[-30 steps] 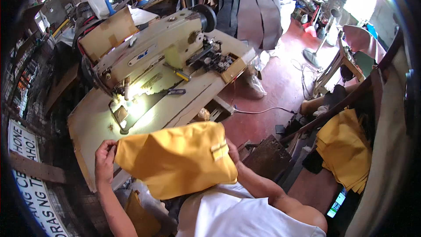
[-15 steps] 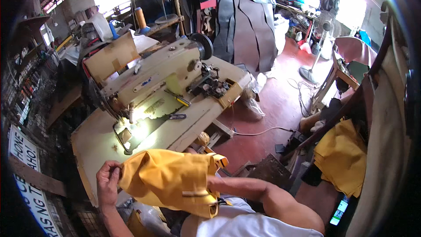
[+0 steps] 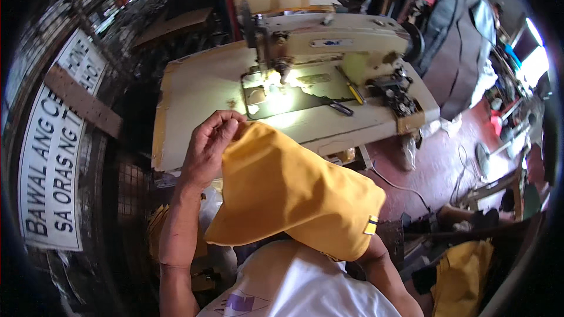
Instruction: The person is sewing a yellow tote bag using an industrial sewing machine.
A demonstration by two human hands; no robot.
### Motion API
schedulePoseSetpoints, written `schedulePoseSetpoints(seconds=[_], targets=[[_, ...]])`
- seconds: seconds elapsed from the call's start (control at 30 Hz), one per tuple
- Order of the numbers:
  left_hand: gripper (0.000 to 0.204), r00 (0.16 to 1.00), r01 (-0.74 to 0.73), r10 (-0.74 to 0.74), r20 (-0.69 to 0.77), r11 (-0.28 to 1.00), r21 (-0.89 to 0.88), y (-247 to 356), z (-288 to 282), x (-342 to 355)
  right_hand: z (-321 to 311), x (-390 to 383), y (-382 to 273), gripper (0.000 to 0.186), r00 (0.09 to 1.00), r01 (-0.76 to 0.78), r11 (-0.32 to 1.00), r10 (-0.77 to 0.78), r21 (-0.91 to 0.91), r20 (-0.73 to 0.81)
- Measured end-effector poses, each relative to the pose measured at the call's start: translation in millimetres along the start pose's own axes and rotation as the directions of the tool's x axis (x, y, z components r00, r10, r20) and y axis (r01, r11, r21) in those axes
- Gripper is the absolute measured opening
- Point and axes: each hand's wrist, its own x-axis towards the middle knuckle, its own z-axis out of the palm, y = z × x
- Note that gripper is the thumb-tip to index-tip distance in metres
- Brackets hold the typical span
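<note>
A sewn yellow fabric piece point(image 3: 282, 188), apparently a bag or cover, hangs in front of my chest. My left hand point(image 3: 212, 144) pinches its upper left corner between thumb and fingers. My right forearm point(image 3: 385, 264) reaches up to its lower right end, where the fabric hides the hand and fingers. A small yellow tab with a dark stripe point(image 3: 371, 225) sits on that end. Beyond the fabric stands a cream sewing machine point(image 3: 358, 38), its lamp lighting the needle area. A yellow-handled cutter or tool point(image 3: 355, 93) and a small dark tool point(image 3: 341, 108) lie on its table.
The pale sewing table point(image 3: 194, 100) has a worn edge facing me. A small wooden box point(image 3: 409, 118) with metal parts sits at its right. More yellow fabric point(image 3: 464, 276) lies at lower right. A lettered white sign point(image 3: 50, 170) stands left, and dark hides point(image 3: 452, 53) hang at back right.
The view has swung left toward the machine. The yellow fabric has turned, its right end tilting down and now covering my right hand. My left hand still grips the corner.
</note>
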Motion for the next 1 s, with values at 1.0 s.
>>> schedulePoseSetpoints(seconds=[1.0], targets=[[0.063,0.941,-0.337,0.295,0.163,0.851,0.402,-17.4,50.9,-71.0,41.2,-0.3,86.5,0.067,0.939,0.23,0.973,-0.217,-0.019,0.267]])
